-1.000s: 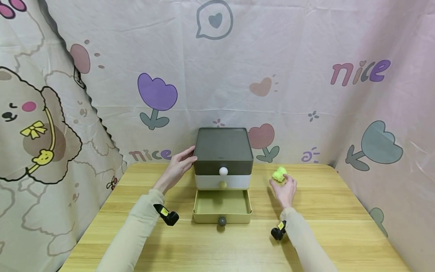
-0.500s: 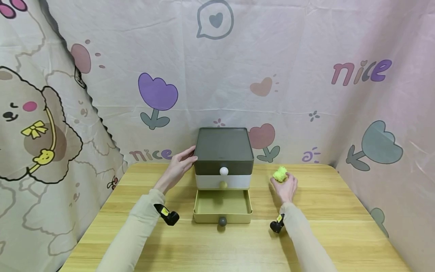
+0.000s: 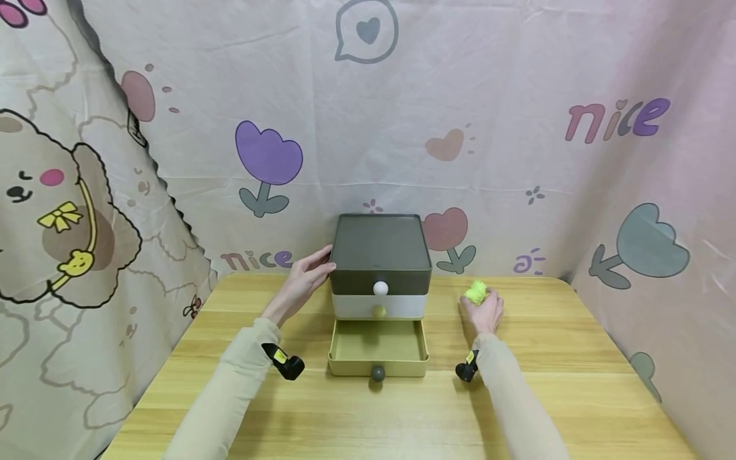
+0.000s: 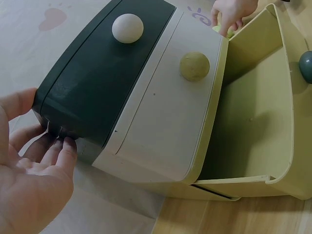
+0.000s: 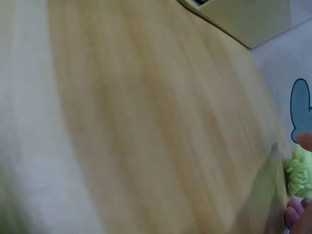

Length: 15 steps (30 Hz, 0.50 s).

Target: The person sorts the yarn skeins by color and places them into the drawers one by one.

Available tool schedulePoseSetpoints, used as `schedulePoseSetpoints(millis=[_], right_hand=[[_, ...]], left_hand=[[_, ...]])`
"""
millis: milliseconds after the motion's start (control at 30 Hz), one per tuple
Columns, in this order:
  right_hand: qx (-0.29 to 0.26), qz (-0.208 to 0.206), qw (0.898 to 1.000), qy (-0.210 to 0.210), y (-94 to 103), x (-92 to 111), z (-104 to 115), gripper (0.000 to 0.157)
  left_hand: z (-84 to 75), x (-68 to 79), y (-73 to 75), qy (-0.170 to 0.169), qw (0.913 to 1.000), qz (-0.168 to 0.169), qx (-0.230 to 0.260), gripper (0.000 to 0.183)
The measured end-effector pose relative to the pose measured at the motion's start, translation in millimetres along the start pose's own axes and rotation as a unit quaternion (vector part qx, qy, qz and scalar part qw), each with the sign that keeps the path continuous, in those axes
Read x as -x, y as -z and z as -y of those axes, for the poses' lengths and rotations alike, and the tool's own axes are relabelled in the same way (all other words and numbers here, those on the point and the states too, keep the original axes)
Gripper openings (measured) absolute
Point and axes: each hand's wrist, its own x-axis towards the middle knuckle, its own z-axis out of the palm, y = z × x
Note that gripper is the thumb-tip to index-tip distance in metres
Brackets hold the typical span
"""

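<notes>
A small drawer cabinet with a dark top drawer and a white middle drawer stands at the back of the table. Its yellow-green bottom drawer is pulled out, with a dark knob on the front and a bare inside. My left hand touches the cabinet's upper left side, thumb near the top edge and fingertips against the side wall. To the cabinet's right, my right hand pinches a fuzzy lime-green ball of yarn-like loops. The right wrist view shows the green ball between thumb and fingers at the frame edge.
The wooden table extends around the cabinet. Directly behind it hangs a printed curtain, which also runs along both sides. White and yellow-green knobs jut from the two shut drawers.
The fingers of my right hand have closed in around the green fuzzy ball, and the forearm has shifted slightly. My left hand stays at the cabinet. The head view has tilted a little.
</notes>
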Motion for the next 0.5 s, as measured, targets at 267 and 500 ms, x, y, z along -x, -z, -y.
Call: schedulePoseSetpoints(millis=[267,500], right_hand=[[0.029,0.026,0.999,0.003,2.6,-6.0,2.4,0.072],[0.061,0.049,0.997,0.002,7.0,-9.0,1.8,0.066]], left_hand=[[-0.5,-0.4,-1.4,-0.003,1.0,-0.007,0.001,0.06],[-1.1,-0.2,-0.8,-0.005,1.0,-0.007,-0.001,0.061]])
